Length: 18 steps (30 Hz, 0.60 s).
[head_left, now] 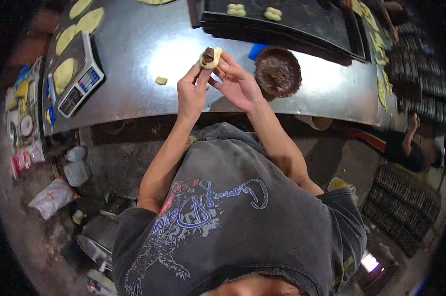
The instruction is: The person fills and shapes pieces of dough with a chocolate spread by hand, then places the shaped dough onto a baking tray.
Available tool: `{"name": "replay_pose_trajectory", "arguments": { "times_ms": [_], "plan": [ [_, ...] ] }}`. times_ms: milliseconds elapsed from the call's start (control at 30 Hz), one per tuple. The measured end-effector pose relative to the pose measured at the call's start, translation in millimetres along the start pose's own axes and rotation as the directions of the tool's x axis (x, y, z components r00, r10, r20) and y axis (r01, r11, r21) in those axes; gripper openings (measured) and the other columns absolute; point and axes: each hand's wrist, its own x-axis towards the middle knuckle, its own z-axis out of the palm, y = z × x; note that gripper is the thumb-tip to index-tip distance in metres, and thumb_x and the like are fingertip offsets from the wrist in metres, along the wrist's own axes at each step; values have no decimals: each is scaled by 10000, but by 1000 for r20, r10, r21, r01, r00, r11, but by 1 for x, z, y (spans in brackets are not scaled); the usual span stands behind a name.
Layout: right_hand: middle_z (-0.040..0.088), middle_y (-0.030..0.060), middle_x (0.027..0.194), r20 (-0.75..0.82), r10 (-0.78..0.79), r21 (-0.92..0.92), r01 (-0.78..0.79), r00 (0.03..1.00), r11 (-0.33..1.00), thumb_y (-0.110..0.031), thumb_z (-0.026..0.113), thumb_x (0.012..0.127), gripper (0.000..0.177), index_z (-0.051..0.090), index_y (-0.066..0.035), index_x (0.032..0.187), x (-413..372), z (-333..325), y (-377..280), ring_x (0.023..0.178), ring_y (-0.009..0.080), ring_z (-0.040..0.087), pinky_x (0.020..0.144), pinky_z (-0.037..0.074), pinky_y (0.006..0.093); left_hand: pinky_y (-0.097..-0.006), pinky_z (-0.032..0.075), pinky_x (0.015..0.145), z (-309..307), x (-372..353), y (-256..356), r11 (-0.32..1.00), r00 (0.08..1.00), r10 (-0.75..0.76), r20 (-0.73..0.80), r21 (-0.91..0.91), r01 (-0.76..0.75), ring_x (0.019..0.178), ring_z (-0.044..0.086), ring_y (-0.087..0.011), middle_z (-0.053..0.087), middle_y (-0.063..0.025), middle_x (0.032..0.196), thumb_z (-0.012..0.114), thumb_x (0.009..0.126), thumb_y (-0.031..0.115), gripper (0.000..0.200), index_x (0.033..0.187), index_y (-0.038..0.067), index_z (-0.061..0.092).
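Held open side up

Grips a small, round, pale-yellow dough cup (210, 65) between the fingers of the left hand (192, 93) and right hand (240, 88), above a shiny grey metal table (129, 93). Faces its dark-brown filling (209, 54) upward, likely against spilling. Closes both sets of fingers around it, presumably to support soft dough. Has a round, brown-smeared bowl (297, 79) near the right hand, apparently for easy reach.
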Motion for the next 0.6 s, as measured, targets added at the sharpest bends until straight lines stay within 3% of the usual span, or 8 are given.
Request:
{"name": "replay_pose_trajectory", "arguments": {
  "times_ms": [100,200,233,333,367,467,500,600],
  "plan": [
    [595,91,1283,21,-87,-333,89,996,939,-66,699,914,329,636,-58,1237,17,24,23,1026,111,595,886,490,289,-269,504,827,-32,-1,3,994,981,106,-161,14,-105,933,613,-93,686,-43,1117,652,1006,237,359,1300,32,656],
    [638,73,1119,161,-302,-821,298,940,488,-59,735,898,333,640,-38,1217,32,40,40,880,75,587,697,471,209,-259,493,839,-59,0,8,996,971,87,-221,43,-79,957,595,-75,657,-30,1146,631,1017,272,341,1267,43,675],
    [649,38,928,175,-233,-812,274,957,515,-149,694,960,225,658,-33,1150,32,52,40,748,80,587,628,456,214,-282,476,891,-68,1,10,996,976,83,-202,42,-76,1015,593,-121,657,-38,1140,601,1028,321,341,1233,67,700],
    [631,5,799,-54,149,-676,-146,987,722,-209,634,1010,214,662,-13,1092,52,42,25,691,81,580,610,459,224,-336,444,966,-94,1,20,955,967,242,-77,194,-224,1094,570,-197,653,-48,1175,585,1027,349,328,1195,109,732],
    [638,16,805,-10,92,-683,-74,996,727,-248,591,1035,261,664,2,1032,60,35,25,680,92,591,619,481,236,-387,399,1029,-98,-1,21,897,950,309,-43,344,-277,1164,521,-249,644,-51,1198,612,1006,333,280,1139,136,759],
    [653,27,824,112,-143,-731,179,983,659,-236,594,1032,270,668,23,1032,66,46,37,679,84,577,609,466,226,-396,389,1036,-104,-3,18,852,945,325,-30,444,-279,1187,505,-238,633,-49,1215,655,976,305,237,1110,146,769],
    [655,20,892,105,-122,-783,158,987,602,-239,570,1051,262,677,0,1063,60,60,38,789,88,579,726,467,243,-390,389,1032,-103,-2,16,913,953,282,-112,337,-231,1182,509,-242,643,-58,1194,691,951,300,234,1089,128,768],
    [660,15,904,141,-199,-821,226,970,524,-255,575,1048,282,681,3,1089,52,71,46,841,84,584,744,472,238,-360,407,1005,-105,5,16,952,971,198,-135,263,-158,1097,555,-204,656,-56,1143,703,947,319,246,998,85,760]
  ]
}}
